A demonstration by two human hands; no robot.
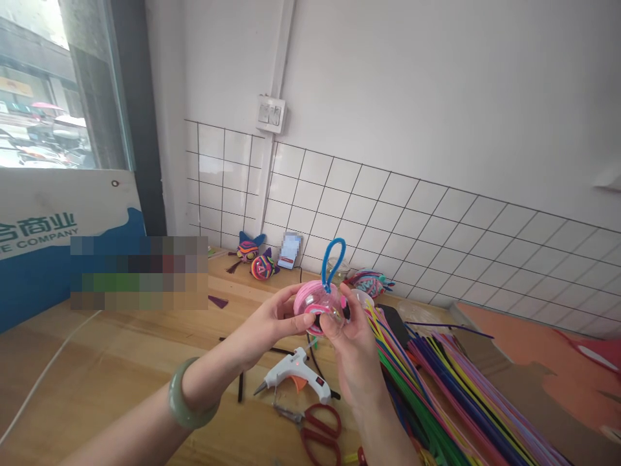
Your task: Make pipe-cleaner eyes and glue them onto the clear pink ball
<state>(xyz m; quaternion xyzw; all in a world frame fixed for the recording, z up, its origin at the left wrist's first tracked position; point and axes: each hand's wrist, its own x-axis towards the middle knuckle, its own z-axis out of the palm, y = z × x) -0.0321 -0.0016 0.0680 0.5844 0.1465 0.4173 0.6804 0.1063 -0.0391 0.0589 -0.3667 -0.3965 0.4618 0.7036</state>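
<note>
Between my two hands, above the table, is a clear round ball (pixel 320 303) partly covered in pink pipe cleaner, with a blue pipe cleaner loop (pixel 333 262) standing up from its top. My left hand (pixel 284 314) is closed round its left side, thumb on the front. My right hand (pixel 352 330) grips the right side, its thumb also pressed on the front near a pink and black patch. Below my hands lie a white glue gun (pixel 295 374), nozzle to the left, and red-handled scissors (pixel 315 424). The back of the ball is hidden.
Bundles of coloured pipe cleaners (pixel 451 382) spread across the right side of the wooden table (pixel 194 362). Finished-looking striped balls (pixel 263 265) and a phone (pixel 290 250) stand along the tiled wall. A white cable (pixel 53 362) crosses the left, below a window.
</note>
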